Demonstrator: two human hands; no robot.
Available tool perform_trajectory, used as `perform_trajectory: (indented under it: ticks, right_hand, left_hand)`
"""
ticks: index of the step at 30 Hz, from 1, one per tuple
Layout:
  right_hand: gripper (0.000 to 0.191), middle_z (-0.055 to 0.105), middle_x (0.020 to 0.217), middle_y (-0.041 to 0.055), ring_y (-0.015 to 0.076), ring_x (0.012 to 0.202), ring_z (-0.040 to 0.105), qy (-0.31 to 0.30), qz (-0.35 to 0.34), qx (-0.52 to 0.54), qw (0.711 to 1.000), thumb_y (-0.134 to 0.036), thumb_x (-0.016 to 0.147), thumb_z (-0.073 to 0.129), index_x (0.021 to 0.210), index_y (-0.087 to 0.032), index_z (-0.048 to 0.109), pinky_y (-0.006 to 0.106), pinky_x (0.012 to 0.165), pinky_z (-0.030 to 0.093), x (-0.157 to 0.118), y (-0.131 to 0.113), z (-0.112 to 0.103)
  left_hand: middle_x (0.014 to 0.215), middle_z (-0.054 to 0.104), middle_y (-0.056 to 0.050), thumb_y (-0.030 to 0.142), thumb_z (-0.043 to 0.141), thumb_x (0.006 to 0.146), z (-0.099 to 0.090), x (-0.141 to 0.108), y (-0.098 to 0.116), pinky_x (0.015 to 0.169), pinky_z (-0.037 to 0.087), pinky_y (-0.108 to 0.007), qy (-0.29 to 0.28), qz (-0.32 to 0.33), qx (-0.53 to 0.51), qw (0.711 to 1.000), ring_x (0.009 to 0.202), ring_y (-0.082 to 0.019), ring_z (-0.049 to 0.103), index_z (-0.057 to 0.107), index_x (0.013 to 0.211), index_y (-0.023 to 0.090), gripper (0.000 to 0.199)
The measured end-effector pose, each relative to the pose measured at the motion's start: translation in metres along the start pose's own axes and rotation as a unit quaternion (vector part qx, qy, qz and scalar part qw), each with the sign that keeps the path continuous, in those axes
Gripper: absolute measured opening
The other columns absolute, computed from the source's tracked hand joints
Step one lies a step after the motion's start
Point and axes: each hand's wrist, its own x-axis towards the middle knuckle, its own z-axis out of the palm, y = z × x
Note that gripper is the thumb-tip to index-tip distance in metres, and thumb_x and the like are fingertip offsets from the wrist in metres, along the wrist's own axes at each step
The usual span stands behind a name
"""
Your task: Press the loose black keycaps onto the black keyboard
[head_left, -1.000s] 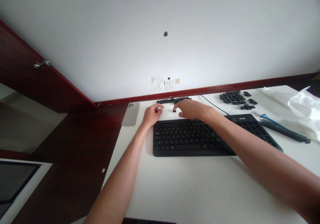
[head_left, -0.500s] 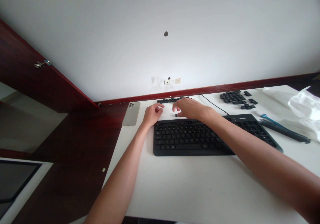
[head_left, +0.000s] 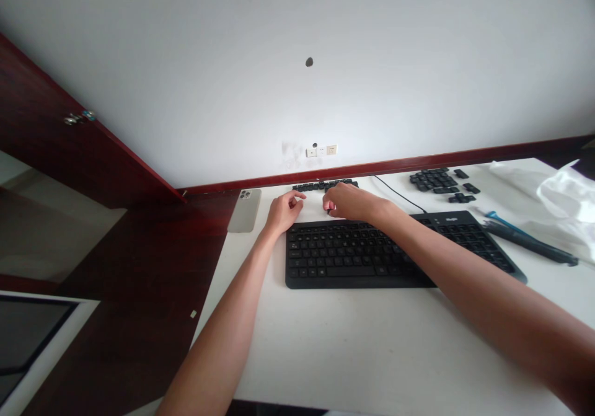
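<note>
A black keyboard (head_left: 351,261) lies on the white table, partly covered by my right forearm. Just beyond its back edge, my right hand (head_left: 348,201) has its fingertips closed on a small black keycap (head_left: 329,212) at the tabletop. My left hand (head_left: 283,211) rests near the keyboard's back left corner, index finger stretched out and the others loosely bent, with nothing visible in it. Behind both hands runs a row of loose black keycaps (head_left: 309,187), partly hidden by my right hand.
More loose keycaps (head_left: 430,180) are grouped at the back right. A phone (head_left: 245,210) lies face down at the table's left edge. On the right are a blue-handled tool (head_left: 501,220), a long dark object (head_left: 530,242) and a white plastic bag (head_left: 569,199). A cable (head_left: 400,194) runs from the keyboard.
My right hand has lowered slightly and its fingers have closed on the keycap that lay on the table. My left hand has stayed in place.
</note>
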Motion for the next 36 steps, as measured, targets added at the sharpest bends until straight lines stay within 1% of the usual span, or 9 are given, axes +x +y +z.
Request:
perform_trajectory:
  ticks: [3, 7, 11, 14, 18, 21, 27, 30, 36]
  right_hand:
    - [0.031, 0.079, 0.098, 0.0075, 0.0234, 0.09, 0.072, -0.007, 0.009, 0.012, 1.0, -0.008, 0.079, 0.059, 0.099, -0.021, 0.08, 0.03, 0.076, 0.051, -0.002, 0.001, -0.006]
    - [0.029, 0.079, 0.097, 0.0039, 0.022, 0.092, 0.072, -0.005, -0.03, 0.041, 0.999, -0.009, 0.081, 0.058, 0.098, -0.02, 0.08, 0.03, 0.077, 0.052, -0.009, -0.001, -0.022]
    - [0.025, 0.08, 0.1, 0.0033, 0.021, 0.092, 0.073, -0.008, -0.044, 0.074, 0.996, -0.014, 0.084, 0.061, 0.098, -0.022, 0.08, 0.029, 0.077, 0.053, -0.026, -0.003, -0.039]
    - [0.024, 0.079, 0.101, 0.0029, 0.0206, 0.09, 0.073, -0.012, -0.044, 0.089, 0.995, -0.017, 0.084, 0.062, 0.099, -0.023, 0.08, 0.029, 0.076, 0.053, -0.045, -0.002, -0.043]
    - [0.025, 0.079, 0.1, 0.0033, 0.0203, 0.089, 0.073, -0.05, -0.039, 0.129, 0.99, -0.02, 0.085, 0.062, 0.102, -0.023, 0.079, 0.028, 0.076, 0.054, -0.067, -0.001, -0.039]
    - [0.024, 0.079, 0.098, 0.0035, 0.0203, 0.087, 0.073, -0.067, -0.042, 0.143, 0.987, -0.021, 0.084, 0.061, 0.1, -0.023, 0.079, 0.029, 0.076, 0.055, -0.074, -0.003, -0.034]
    - [0.024, 0.079, 0.096, 0.0023, 0.0195, 0.087, 0.072, -0.074, -0.06, 0.151, 0.984, -0.016, 0.082, 0.06, 0.096, -0.023, 0.078, 0.027, 0.074, 0.053, -0.072, -0.009, -0.024]
    - [0.024, 0.078, 0.095, 0.0022, 0.0189, 0.086, 0.072, -0.092, -0.052, 0.154, 0.982, -0.013, 0.081, 0.061, 0.096, -0.023, 0.077, 0.027, 0.072, 0.053, -0.07, -0.012, -0.021]
    - [0.022, 0.077, 0.095, 0.002, 0.0183, 0.085, 0.071, -0.09, -0.041, 0.142, 0.985, -0.011, 0.082, 0.064, 0.097, -0.024, 0.075, 0.026, 0.07, 0.052, -0.07, -0.015, -0.018]
  left_hand:
    - [0.061, 0.053, 0.005, 0.022, 0.057, 0.088, -0.001, 0.0, 0.0, 0.064, 0.038, -0.024, -0.003, -0.001, 0.003, 1.0, 0.058, -0.013, 0.05, 0.074, 0.1, 0.021, 0.021]
    - [0.061, 0.054, 0.005, 0.023, 0.056, 0.088, -0.002, 0.0, 0.003, 0.063, 0.037, -0.025, -0.009, -0.002, 0.01, 1.0, 0.058, -0.013, 0.05, 0.074, 0.101, 0.022, 0.022]
    - [0.061, 0.054, 0.005, 0.024, 0.055, 0.089, -0.004, -0.001, 0.005, 0.064, 0.038, -0.025, -0.016, -0.008, 0.02, 1.0, 0.06, -0.014, 0.052, 0.074, 0.101, 0.022, 0.023]
    - [0.063, 0.056, 0.005, 0.023, 0.055, 0.088, -0.004, -0.001, 0.005, 0.064, 0.037, -0.025, -0.017, -0.005, 0.019, 1.0, 0.061, -0.014, 0.052, 0.074, 0.102, 0.022, 0.024]
    - [0.064, 0.056, 0.005, 0.022, 0.055, 0.086, -0.003, -0.002, 0.003, 0.064, 0.036, -0.025, -0.013, 0.0, 0.006, 1.0, 0.061, -0.013, 0.051, 0.074, 0.101, 0.022, 0.024]
    - [0.063, 0.054, 0.005, 0.022, 0.054, 0.085, -0.003, -0.002, 0.002, 0.062, 0.035, -0.025, -0.015, -0.004, 0.003, 1.0, 0.059, -0.012, 0.048, 0.074, 0.1, 0.022, 0.025]
    - [0.062, 0.052, 0.005, 0.023, 0.053, 0.086, -0.004, -0.002, 0.006, 0.062, 0.035, -0.025, -0.02, -0.013, 0.0, 1.0, 0.06, -0.013, 0.047, 0.074, 0.101, 0.02, 0.026]
    - [0.062, 0.051, 0.005, 0.023, 0.053, 0.086, -0.004, -0.002, 0.006, 0.063, 0.035, -0.025, -0.022, -0.012, -0.002, 1.0, 0.06, -0.013, 0.047, 0.074, 0.101, 0.02, 0.026]
    - [0.063, 0.053, 0.005, 0.023, 0.053, 0.086, -0.003, -0.002, 0.006, 0.063, 0.036, -0.025, -0.021, -0.015, 0.005, 1.0, 0.06, -0.013, 0.047, 0.074, 0.102, 0.021, 0.026]
